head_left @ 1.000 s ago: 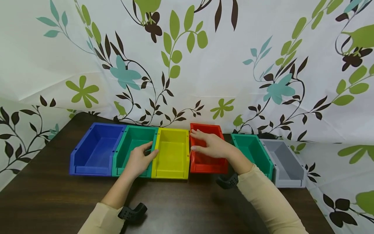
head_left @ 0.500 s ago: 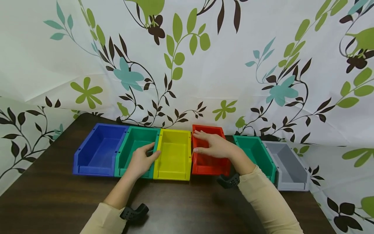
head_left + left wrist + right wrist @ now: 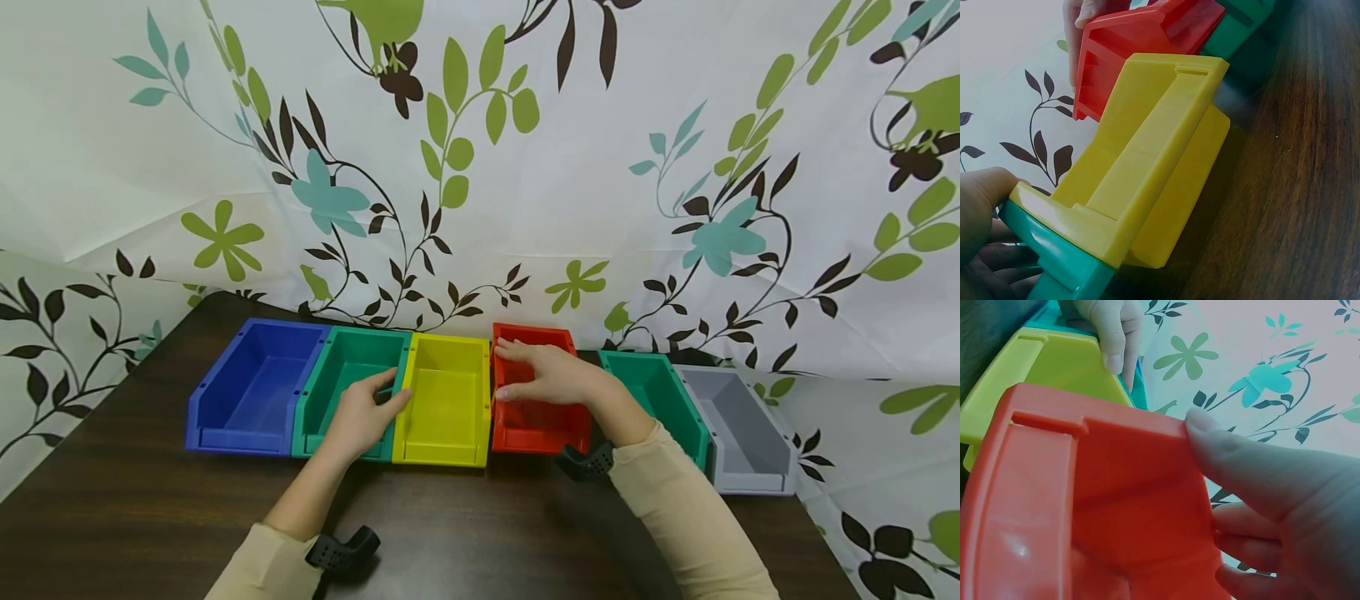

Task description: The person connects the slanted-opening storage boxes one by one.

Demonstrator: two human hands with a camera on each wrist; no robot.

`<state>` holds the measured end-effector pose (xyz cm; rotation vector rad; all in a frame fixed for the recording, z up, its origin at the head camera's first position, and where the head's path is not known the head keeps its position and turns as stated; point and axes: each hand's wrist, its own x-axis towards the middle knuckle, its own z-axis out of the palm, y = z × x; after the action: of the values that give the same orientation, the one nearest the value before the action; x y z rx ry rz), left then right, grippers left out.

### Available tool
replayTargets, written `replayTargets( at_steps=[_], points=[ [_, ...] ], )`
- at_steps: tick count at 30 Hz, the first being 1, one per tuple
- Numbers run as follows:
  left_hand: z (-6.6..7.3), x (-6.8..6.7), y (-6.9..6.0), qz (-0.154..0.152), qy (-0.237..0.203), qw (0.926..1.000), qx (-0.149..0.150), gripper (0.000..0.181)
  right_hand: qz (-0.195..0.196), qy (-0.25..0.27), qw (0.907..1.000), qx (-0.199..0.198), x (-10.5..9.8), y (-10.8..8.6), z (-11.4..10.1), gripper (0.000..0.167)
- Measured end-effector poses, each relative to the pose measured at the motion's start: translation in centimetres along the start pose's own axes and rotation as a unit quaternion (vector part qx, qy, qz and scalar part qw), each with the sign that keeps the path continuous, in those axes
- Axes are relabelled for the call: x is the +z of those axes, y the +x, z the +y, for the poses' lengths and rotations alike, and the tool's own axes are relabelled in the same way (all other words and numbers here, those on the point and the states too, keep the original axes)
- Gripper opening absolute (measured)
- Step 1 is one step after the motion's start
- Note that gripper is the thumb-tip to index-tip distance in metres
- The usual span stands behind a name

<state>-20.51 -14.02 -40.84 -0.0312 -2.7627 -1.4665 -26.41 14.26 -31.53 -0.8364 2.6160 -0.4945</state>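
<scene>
My left hand (image 3: pixel 362 415) lies over the wall between a green bin (image 3: pixel 352 354) and a yellow bin (image 3: pixel 442 400). Its thumb touches the yellow rim; the other fingers are on the green bin's side, partly hidden in the left wrist view. Over a red bin (image 3: pixel 540 437) extends my right hand (image 3: pixel 558 375), fingers fairly straight. In the right wrist view its thumb (image 3: pixel 1210 434) touches the red rim (image 3: pixel 1135 419), with fingertips beside the far edge. A narrow gap separates the red and yellow bins near the front.
A blue bin (image 3: pixel 258 387) stands left of the green one. On the right, a second green bin (image 3: pixel 641 379) sits beside a grey bin (image 3: pixel 738 425), apart from the red. All stand on a dark wooden table (image 3: pixel 450 533) before a leaf-patterned cloth (image 3: pixel 525 208).
The whole head view has shifted slightly right and down since one second ago. Both hands and the bins keep the same places relative to each other.
</scene>
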Motion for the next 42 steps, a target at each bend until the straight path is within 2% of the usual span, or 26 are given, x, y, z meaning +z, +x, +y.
replayTargets(
  at_steps=[5,10,27,31,36,38,42],
  points=[
    [0.1,-0.1,0.1,-0.002,0.000,1.0000,-0.001,0.059,-0.014,0.000,0.9999,0.004,0.2,0.3,-0.2,0.086],
    [0.1,-0.1,0.1,-0.002,0.005,1.0000,-0.004,0.059,-0.027,-0.021,0.9989,0.031,1.7,0.9,0.0,0.088],
    [0.2,-0.1,0.1,-0.001,0.011,0.9999,-0.008,0.059,-0.009,0.010,0.9993,0.035,3.7,1.0,0.7,0.088],
    [0.3,-0.3,0.1,0.000,0.013,0.9999,-0.007,0.059,0.004,0.019,0.9992,0.034,4.2,0.7,0.9,0.089],
    [0.3,-0.1,0.1,0.001,0.016,0.9998,-0.009,0.058,0.029,0.041,0.9965,0.067,5.4,0.0,1.5,0.085],
    [0.3,0.0,0.2,0.003,0.016,0.9998,-0.011,0.059,0.050,0.041,0.9948,0.078,5.9,-0.3,1.8,0.084],
    [0.6,0.1,0.2,0.013,0.019,0.9995,-0.023,0.059,0.107,0.019,0.9911,0.076,6.5,-0.8,2.1,0.081]
  ],
)
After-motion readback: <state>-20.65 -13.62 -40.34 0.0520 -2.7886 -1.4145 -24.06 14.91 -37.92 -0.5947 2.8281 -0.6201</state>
